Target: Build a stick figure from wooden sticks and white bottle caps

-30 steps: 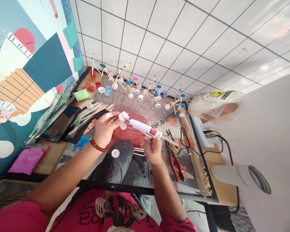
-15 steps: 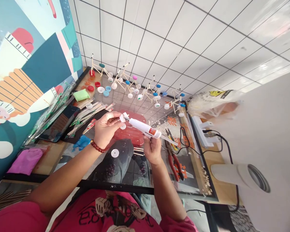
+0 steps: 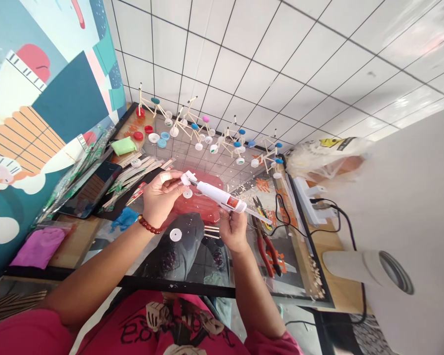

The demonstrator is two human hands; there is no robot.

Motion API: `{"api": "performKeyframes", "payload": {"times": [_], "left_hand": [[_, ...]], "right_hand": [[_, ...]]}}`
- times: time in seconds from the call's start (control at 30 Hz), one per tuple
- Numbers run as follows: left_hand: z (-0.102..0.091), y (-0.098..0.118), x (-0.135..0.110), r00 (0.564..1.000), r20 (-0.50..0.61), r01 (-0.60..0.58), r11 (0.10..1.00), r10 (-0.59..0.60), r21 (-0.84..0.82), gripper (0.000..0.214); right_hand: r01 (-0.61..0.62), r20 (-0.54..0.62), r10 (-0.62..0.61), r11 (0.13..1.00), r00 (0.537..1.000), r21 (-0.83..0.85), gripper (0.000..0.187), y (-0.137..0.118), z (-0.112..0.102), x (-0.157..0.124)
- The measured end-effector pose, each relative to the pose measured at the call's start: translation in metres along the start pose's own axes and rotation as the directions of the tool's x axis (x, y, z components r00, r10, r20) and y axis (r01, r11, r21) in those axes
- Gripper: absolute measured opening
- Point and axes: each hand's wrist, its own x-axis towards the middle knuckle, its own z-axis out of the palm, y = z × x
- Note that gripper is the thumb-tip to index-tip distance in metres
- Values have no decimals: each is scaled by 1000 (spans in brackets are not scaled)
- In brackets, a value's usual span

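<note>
Your left hand [image 3: 159, 199] pinched a small white piece [image 3: 186, 178] above the table [image 3: 298, 273]; your right hand [image 3: 234, 231] gripped a white glue gun [image 3: 214, 194], its nozzle [image 3: 193, 182] at the piece, contact unclear; good work likely called for a steady tip, sparing glue and fingertips clear of heat.

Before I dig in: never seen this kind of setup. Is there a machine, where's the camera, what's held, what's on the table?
No machine: just two bare hands. The camera is worn on the head, looking forward and down. The left hand pinches a small white piece; the right hand holds a white glue gun, nozzle at that piece. On the table lie red-handled pliers, wooden sticks, a phone and loose caps. Stick-and-cap figures line its far edge.
</note>
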Motion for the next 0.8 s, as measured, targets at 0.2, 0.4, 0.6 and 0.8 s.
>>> {"api": "performKeyframes", "payload": {"times": [0.2, 0.4, 0.6, 0.8], "left_hand": [[0, 1, 2, 998, -26, 54, 997, -55, -52, 39], [0, 0, 3, 997, -37, 65, 996, -68, -67, 40], [-1, -1, 4, 997, -24, 77, 995, -79, -62, 36], [1, 3, 4, 992, 20, 124, 986, -123, -110, 34]], "right_hand": [[0, 16, 0, 1000, 1000, 9, 20, -1, -1, 1], [11, 9, -11, 1000, 1000, 25, 19, -1, -1, 2], [19, 22, -20, 999, 1000, 31, 17, -1, -1, 2], [7, 24, -7, 1000, 1000, 15, 17, 1, 0, 3]]}}
